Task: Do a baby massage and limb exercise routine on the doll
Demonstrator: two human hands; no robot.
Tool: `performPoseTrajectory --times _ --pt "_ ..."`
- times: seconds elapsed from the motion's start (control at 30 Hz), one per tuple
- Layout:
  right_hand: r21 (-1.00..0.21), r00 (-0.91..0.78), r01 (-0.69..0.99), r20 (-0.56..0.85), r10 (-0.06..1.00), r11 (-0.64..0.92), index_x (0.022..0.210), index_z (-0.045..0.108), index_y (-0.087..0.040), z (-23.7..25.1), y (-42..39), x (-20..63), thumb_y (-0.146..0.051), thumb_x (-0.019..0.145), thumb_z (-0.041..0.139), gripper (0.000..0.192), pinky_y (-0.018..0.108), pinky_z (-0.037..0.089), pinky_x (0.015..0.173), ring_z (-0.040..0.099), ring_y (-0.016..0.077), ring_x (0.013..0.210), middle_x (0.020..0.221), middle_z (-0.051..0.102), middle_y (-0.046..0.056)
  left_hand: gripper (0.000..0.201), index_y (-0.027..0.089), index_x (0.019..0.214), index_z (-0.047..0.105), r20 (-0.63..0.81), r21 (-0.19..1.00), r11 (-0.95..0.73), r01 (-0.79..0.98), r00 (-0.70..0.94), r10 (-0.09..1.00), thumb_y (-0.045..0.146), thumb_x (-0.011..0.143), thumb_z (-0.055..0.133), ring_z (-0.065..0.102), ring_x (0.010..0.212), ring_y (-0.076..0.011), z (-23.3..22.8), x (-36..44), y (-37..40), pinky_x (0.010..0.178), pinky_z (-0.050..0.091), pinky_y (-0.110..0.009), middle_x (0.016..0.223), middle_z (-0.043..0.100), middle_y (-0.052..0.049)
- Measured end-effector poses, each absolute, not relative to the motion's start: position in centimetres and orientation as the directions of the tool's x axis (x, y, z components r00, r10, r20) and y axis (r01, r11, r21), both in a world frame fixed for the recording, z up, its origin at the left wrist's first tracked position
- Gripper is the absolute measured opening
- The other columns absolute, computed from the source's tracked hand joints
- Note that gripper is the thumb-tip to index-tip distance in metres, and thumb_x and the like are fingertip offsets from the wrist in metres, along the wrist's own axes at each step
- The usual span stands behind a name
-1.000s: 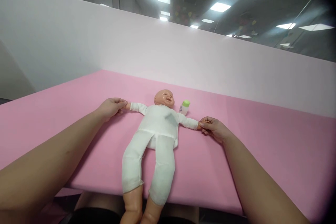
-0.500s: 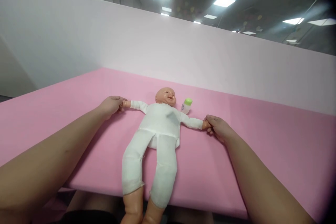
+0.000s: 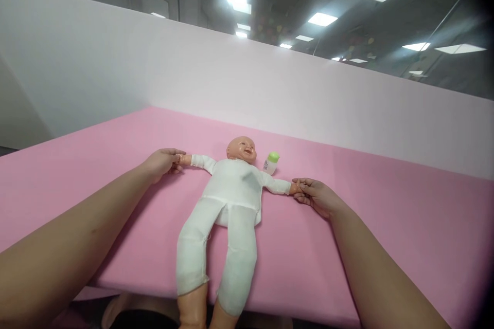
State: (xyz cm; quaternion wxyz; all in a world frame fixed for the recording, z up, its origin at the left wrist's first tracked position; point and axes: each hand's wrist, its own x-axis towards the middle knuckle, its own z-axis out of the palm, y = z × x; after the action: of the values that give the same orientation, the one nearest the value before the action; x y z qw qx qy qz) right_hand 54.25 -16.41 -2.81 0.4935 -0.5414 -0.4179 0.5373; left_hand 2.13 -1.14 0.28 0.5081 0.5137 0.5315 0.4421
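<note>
A baby doll [image 3: 233, 185] with a white cloth body lies on its back on the pink table [image 3: 304, 257], arms stretched out to both sides. Its legs hang over the near edge, and the feet fall outside the picture. My left hand [image 3: 162, 162] is closed round the doll's hand on the left side. On the right side, my right hand [image 3: 317, 196] pinches the doll's other hand between thumb and fingers. Close to the doll's head stands a small clear bottle [image 3: 271, 163] with a green cap, touched by neither hand.
A pale partition wall [image 3: 247, 79] runs along the back of the table. Above it, ceiling lights [image 3: 323, 19] show. My legs are partly visible below the table's near edge.
The whole view has shifted, so the scene sits slightly lower. The doll's right-side arm and my right hand are a little closer in to its body. Both hands keep their hold.
</note>
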Motion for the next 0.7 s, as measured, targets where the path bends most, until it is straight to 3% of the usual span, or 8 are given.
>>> performPoseTrajectory --times 0.13,0.33,0.57,0.7 --pt "-0.981 0.061 -0.098 -0.176 0.983 -0.169 0.12 0.072 -0.02 -2.8 -16.42 54.29 -0.024 0.086 0.086 0.037 0.03 0.066 0.092 0.075 0.0204 0.095 0.111 0.075 0.012 0.045 0.013 0.105 0.077 -0.071 0.995 0.065 0.07 0.085 0.994 0.021 0.061 0.084 0.067 0.059 -0.0173 0.18 1.74 -0.97 0.061 0.06 -0.031 0.09 0.077 -0.013" --pt "-0.985 0.05 -0.087 -0.153 0.987 -0.148 0.114 0.074 -0.019 -2.46 -16.44 54.09 -0.02 0.081 0.089 0.036 0.029 0.065 0.093 0.075 0.0204 0.099 0.111 0.074 0.011 0.05 0.015 0.106 0.078 -0.024 0.993 0.002 0.115 0.188 0.982 0.028 0.059 0.089 0.064 0.063 -0.0164 0.06 1.27 -0.93 0.058 0.053 -0.028 0.083 0.075 -0.008" --pt "-0.994 0.032 -0.023 -0.108 0.994 -0.108 0.1 0.072 -0.017 -2.23 -16.43 53.94 -0.024 0.066 0.097 0.043 0.027 0.057 0.065 0.065 0.014 0.066 0.084 0.072 0.004 0.054 0.014 0.105 0.077 -0.02 0.986 -0.012 0.169 0.189 0.982 0.038 0.061 0.094 0.061 0.064 -0.0159 0.05 1.21 -0.92 0.059 0.051 -0.027 0.074 0.069 -0.005" --pt "-0.996 0.048 0.008 -0.087 0.995 -0.088 0.091 0.069 -0.017 -2.03 -16.61 53.52 -0.028 0.065 0.098 0.04 0.026 0.05 0.058 0.06 0.0127 0.061 0.077 0.069 0.002 0.051 0.015 0.098 0.076 -0.02 0.981 -0.014 0.196 0.172 0.985 0.044 0.061 0.094 0.058 0.06 -0.0141 0.52 1.59 -1.38 0.055 0.048 -0.025 0.071 0.067 -0.003"
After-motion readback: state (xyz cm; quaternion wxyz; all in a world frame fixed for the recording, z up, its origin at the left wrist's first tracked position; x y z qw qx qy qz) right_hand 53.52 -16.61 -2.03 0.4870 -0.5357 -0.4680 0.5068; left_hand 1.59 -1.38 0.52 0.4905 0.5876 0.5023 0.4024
